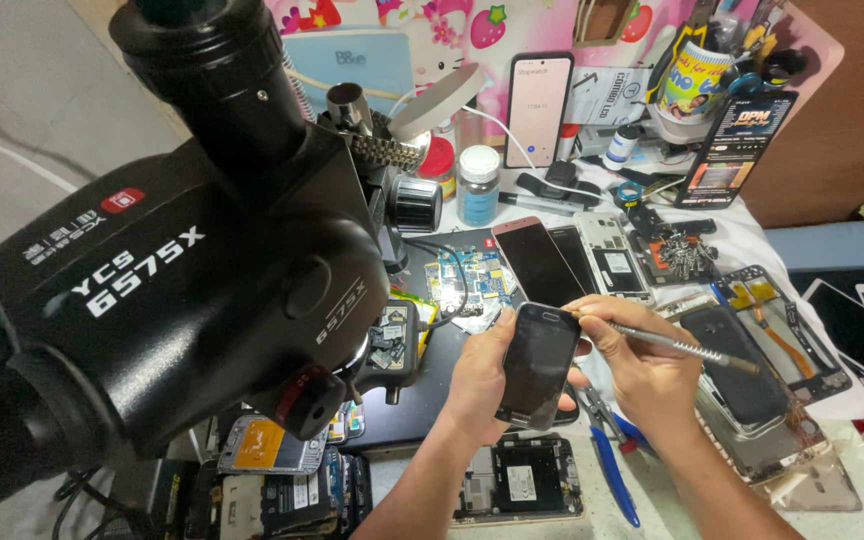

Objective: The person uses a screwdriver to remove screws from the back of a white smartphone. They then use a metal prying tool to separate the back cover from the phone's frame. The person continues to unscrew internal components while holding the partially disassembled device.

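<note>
So much colour on this counter (752, 235), which has a white cover. The microscope (172, 260) is matte black with white lettering and a small red badge, plus a dark red knob low down. The phone (537, 365) in the left hand (477, 385) is glossy black all over, and the tool (667, 343) in the right hand (642, 370) is silvery grey metal. Behind them lies a pink-rimmed phone (535, 260) with a dark screen. The circuit board (467, 280) is blue with gold bits. Far wall is pink with red strawberries. The jar (478, 185) is blue with a white lid. The near pliers (614, 470) have bright blue handles.
</note>
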A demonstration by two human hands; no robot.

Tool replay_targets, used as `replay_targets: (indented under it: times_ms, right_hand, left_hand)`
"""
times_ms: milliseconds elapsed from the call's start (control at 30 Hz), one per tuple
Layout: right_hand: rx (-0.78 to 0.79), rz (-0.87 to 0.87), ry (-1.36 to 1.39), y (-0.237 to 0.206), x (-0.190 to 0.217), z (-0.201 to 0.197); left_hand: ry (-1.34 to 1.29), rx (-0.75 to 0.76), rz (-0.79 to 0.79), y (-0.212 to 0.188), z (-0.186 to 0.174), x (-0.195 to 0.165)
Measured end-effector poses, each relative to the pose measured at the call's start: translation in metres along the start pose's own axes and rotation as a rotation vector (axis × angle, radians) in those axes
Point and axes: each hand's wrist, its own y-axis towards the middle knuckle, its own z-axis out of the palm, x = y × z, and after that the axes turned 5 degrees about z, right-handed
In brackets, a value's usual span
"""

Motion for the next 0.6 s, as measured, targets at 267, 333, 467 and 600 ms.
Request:
replay_targets:
  times_ms: [267,333,467,600]
  right_hand:
    - [-0.05,0.138,-0.081,0.007,-0.002,-0.008]
    - [-0.018,0.196,0.136,0.012,-0.004,-0.011]
    - [-0.008,0.287,0.251,0.017,-0.004,-0.016]
    - [0.012,0.37,0.303,0.019,-0.001,-0.02]
  left_hand:
    - [0.02,0.015,-0.001,-0.001,0.0,0.001]
    - [0.031,0.016,-0.008,-0.001,0.001,0.002]
    - [0.058,0.018,-0.003,-0.001,0.004,0.001]
    - [0.112,0.001,0.008,-0.003,0.006,-0.001]
